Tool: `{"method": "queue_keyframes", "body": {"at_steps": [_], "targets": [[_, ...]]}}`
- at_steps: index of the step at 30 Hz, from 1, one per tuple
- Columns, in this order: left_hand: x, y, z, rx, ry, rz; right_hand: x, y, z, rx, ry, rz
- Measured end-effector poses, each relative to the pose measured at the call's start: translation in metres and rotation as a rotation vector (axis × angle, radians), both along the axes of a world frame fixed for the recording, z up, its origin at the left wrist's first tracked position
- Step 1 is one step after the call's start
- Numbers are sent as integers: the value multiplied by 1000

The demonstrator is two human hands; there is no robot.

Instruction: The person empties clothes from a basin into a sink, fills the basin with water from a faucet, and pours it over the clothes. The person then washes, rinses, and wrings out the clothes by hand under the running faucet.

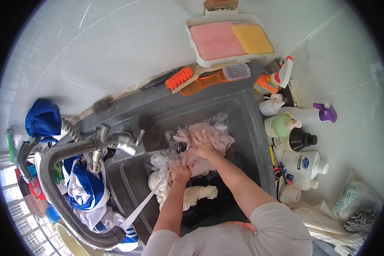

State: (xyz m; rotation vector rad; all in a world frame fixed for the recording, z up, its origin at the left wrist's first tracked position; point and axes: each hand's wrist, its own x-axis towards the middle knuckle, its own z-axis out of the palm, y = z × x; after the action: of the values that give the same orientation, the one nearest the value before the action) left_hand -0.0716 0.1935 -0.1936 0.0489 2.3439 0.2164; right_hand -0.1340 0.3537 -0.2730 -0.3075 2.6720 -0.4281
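In the dark grey sink (251, 141) a wet pale pink cloth (221, 143) lies in splashing water. My right hand (204, 146) presses on top of it with the fingers spread. Nearer to me and a little left, my left hand (180, 173) is closed on the edge of the same cloth; its fingertips are partly hidden. A cream-white cloth (200, 194) lies below my hands, next to dark cloth or dark water that I cannot tell apart. Water runs in a stream (146, 202) from the curved faucet (51, 170) toward my left hand.
Blue and white clothes (83, 187) are heaped left of the sink. Two scrub brushes (179, 79) lie on the back ledge below a soap tray (215, 40). Several bottles, including a white one (303, 163), line the right side. A blue cloth (42, 117) hangs at left.
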Motion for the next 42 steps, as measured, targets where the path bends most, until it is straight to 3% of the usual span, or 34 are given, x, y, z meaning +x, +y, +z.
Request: {"method": "queue_keyframes", "body": {"at_steps": [2,3,5,6,8,10,12,14,16,17,18,20,22,23,24,25,26,28,30,32,33,34,35,37,39,40,42], "targets": [[20,-9,-26,26,273,-160,3,3,25,-86,113,-27],[24,-9,-30,15,279,-156,4,-2,41,-179,214,-60],[42,2,-29,174,634,-227,15,-15,52,-233,280,-90],[47,6,-24,174,629,-227,20,-19,58,-272,353,-123],[44,16,2,91,244,-411,19,-31,79,-209,406,-115],[51,11,2,116,403,-411,20,-34,78,-178,52,-137],[53,1,9,368,354,-230,19,-29,81,-111,57,-163],[46,-10,24,446,243,-140,20,-11,80,-214,-163,-161],[41,-19,48,697,89,256,24,11,98,-295,-114,-139],[40,-21,43,688,57,427,26,21,124,-562,-237,-197],[36,-22,46,709,64,451,28,30,154,-825,-370,-253],[29,-23,57,785,-138,395,37,40,219,-909,-442,-323],[32,-17,71,884,-5,389,45,47,266,-1118,-279,-255],[26,-16,81,883,100,264,47,46,286,-1103,-276,-238],[23,-15,90,874,204,133,50,45,303,-1175,-287,-350],[24,-11,76,1060,319,196,53,44,321,-1247,-295,-467],[21,-9,97,1072,325,195,56,44,340,-1238,-286,-463],[10,-12,145,1377,63,319,55,43,376,-1451,-209,-461],[7,-17,187,1367,16,353,52,45,408,-1524,-127,-362],[7,-18,226,1251,153,420,52,45,444,-1620,136,-323],[8,-16,238,1285,387,344,52,44,457,-1623,139,-324],[8,-21,250,1282,389,340,51,43,468,-1540,281,-315],[8,-27,262,1213,291,352,48,42,474,-1451,421,-304],[11,-29,272,1147,189,360,43,43,473,-1433,411,-329],[19,-27,271,1386,254,506,39,39,470,-1456,344,-381],[20,-28,270,1387,247,508,35,35,468,-1452,342,-387],[20,-37,266,1670,16,495,31,28,461,-1522,293,-402]]}}
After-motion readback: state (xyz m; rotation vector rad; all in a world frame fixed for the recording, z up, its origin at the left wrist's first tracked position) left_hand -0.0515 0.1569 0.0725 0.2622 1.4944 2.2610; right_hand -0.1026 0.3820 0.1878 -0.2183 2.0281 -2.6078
